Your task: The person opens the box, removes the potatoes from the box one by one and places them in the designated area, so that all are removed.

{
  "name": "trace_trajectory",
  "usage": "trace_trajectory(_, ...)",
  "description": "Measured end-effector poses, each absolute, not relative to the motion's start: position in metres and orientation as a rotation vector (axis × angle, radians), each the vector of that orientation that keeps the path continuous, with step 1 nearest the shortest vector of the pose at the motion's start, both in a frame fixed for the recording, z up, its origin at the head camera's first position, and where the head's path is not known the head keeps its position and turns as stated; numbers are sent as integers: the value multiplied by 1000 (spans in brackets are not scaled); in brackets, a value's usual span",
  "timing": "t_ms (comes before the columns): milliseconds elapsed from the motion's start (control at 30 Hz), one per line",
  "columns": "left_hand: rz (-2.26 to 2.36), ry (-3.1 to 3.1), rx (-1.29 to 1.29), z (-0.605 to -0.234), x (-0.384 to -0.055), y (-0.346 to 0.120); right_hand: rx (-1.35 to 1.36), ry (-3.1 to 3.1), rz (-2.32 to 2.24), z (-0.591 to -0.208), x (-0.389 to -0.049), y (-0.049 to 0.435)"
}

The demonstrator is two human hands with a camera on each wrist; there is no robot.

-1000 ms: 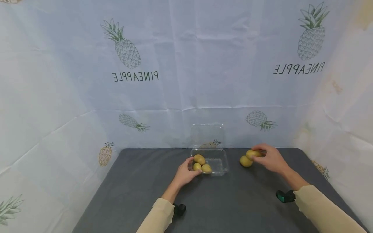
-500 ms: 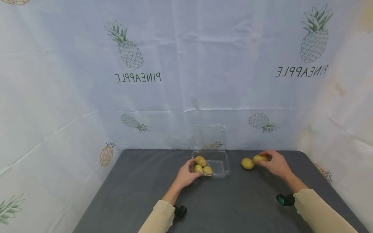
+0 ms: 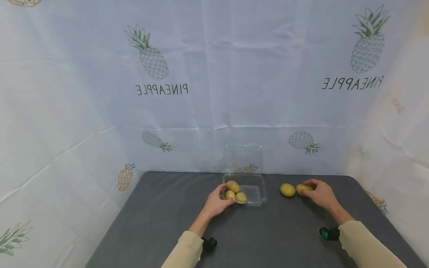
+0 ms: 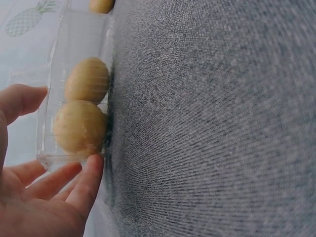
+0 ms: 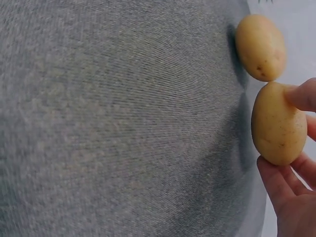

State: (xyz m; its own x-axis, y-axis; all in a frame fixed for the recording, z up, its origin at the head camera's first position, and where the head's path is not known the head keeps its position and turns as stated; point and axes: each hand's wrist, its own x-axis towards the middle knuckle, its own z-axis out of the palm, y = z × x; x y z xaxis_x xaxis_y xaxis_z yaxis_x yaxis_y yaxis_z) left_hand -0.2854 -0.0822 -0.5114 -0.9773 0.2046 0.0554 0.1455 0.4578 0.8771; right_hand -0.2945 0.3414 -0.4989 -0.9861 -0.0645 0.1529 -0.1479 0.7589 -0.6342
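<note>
My left hand [image 3: 217, 201] grips the left end of a clear plastic clamshell container [image 3: 255, 201], its thumb and fingers spread across the corner. Three yellow potatoes lie in the container's left part; one potato [image 4: 80, 126] is against the wall by my fingers in the left wrist view. The hinged lid [image 3: 243, 154] stands up at the back. To the right, my right hand [image 3: 322, 194] holds a potato [image 5: 279, 123] between thumb and fingers, at or just above the table. Beside it, on its left, another potato [image 5: 260, 47] rests on the table.
A dark grey cloth covers the table [image 3: 261, 234]. A pale curtain [image 3: 241, 74] with pineapple prints hangs close behind the table and along both sides. Black wrist cameras show below both forearms.
My right hand has lowered its potato from above the other potato and moved it to that one's right. The left hand keeps its place at the container. The head view has shifted slightly.
</note>
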Motion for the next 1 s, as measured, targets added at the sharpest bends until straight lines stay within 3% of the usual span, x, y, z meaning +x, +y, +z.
trace_trajectory(333,1573,2626,310,-512,-286,-80,183,-2865,1047,-499,-291,343)
trace_trajectory(1000,1569,2620,270,-510,-288,-81,269,-2773,979,-459,-284,312)
